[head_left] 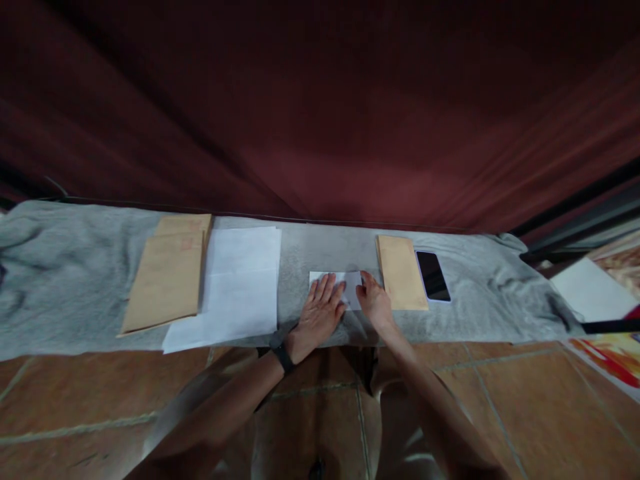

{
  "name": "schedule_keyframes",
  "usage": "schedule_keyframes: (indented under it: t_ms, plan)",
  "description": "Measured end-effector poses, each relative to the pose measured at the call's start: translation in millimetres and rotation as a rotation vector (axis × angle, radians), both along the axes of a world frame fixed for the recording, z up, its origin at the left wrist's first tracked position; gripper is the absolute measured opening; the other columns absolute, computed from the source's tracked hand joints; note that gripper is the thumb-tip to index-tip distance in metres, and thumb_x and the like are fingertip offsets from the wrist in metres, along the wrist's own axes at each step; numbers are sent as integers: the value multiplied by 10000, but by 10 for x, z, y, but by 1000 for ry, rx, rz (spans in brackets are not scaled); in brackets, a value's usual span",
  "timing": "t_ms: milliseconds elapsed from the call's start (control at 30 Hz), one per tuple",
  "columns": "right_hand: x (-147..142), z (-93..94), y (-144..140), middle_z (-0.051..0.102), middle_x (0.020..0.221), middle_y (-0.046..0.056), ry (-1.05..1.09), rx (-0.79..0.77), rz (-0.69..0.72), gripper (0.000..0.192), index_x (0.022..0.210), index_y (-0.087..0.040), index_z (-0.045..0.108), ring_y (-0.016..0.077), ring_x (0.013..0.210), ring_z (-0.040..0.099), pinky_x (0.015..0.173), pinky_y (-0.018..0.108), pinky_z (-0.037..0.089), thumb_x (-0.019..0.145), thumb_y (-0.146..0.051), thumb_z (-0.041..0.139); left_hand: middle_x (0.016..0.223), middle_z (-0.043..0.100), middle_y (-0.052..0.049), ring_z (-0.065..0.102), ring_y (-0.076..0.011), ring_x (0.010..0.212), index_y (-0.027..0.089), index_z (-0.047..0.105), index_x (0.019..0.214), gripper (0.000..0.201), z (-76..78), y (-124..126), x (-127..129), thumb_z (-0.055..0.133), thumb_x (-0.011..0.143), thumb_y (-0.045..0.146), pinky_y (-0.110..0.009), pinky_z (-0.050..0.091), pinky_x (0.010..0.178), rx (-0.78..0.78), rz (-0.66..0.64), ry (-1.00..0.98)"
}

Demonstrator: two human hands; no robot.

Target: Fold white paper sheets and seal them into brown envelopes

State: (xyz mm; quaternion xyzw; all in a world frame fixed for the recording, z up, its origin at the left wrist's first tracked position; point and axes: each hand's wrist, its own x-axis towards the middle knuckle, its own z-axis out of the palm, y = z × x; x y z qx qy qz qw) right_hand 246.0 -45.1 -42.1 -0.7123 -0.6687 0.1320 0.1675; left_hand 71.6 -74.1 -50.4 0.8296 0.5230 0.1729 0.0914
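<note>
A small folded sheet of white paper (pixel 352 295) lies on the grey cloth in front of me. My left hand (pixel 321 312) rests flat on its left part, with the fingers stretched out. At the paper's right edge, my right hand (pixel 377 304) is closed, its fingers curled onto the edge. A stack of narrow brown envelopes (pixel 404 273) sits just right of that hand. Larger white sheets (pixel 243 287) are spread to the left of my left hand, partly beneath big brown envelopes (pixel 167 280).
A phone (pixel 433 276) with a dark screen lies right of the narrow envelopes. The long surface is covered with a rumpled grey cloth (pixel 480 287). A dark red curtain (pixel 320 133) hangs behind it. Tiled floor (pixel 505 380) shows below the front edge.
</note>
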Motion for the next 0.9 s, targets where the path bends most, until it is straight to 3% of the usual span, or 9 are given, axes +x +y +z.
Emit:
schedule_keyframes:
  t_ms: [100,200,267,367,467,600,767,900]
  plan:
    - [1,38,-6,697,1206,138,1,3,-8,445,1402,-183,532,262,1052,691,917,382,538,976,-235,413,1640,315,-147,238,-285,1536,183,399,1524,555,-8,-39,41,419,1001,368,-541,208,1243,13,17,39]
    - [-33,54,-18,657,1274,168,45,111,30,451,1402,-152,546,286,1187,628,1015,433,502,1004,-293,391,1642,288,-180,230,-294,1537,145,388,1528,575,-11,-35,45,418,1002,373,-540,201,1242,11,20,57]
    - [-98,36,-40,590,1401,164,135,174,139,481,1436,-151,525,273,1321,542,1106,440,448,1028,-346,359,1645,271,-192,213,-302,1541,131,376,1532,587,-32,-23,47,414,999,373,-556,196,1239,10,15,64]
    - [-235,-36,-98,485,1541,103,241,149,343,531,1511,-187,449,208,1443,419,1194,417,371,1061,-404,270,1636,294,-193,203,-296,1544,114,341,1550,606,-83,-6,49,396,983,322,-567,189,1240,10,-14,105]
    - [-335,-121,-160,401,1603,89,189,107,444,562,1567,-191,355,193,1496,331,1239,440,290,1067,-422,240,1631,314,-185,209,-278,1544,104,274,1578,655,-112,-3,47,388,946,231,-550,172,1254,13,-41,169]
    - [-338,-196,-201,304,1647,97,64,107,443,581,1591,-175,288,200,1529,254,1253,470,223,1073,-423,204,1639,308,-159,213,-277,1543,133,239,1594,673,-89,-24,70,372,938,211,-553,159,1257,4,-34,184]
    - [-289,-238,-205,320,1638,118,3,99,404,602,1583,-135,300,204,1530,247,1256,470,186,1071,-426,173,1630,327,-168,228,-282,1537,71,276,1574,633,-58,-54,142,317,953,188,-524,151,1265,-28,85,168]
    - [-271,-250,-209,323,1637,118,-27,97,376,604,1569,-140,338,218,1533,234,1248,489,181,1069,-426,157,1628,325,-177,201,-296,1543,42,319,1552,608,-43,-71,165,303,967,210,-538,136,1265,-49,94,150]
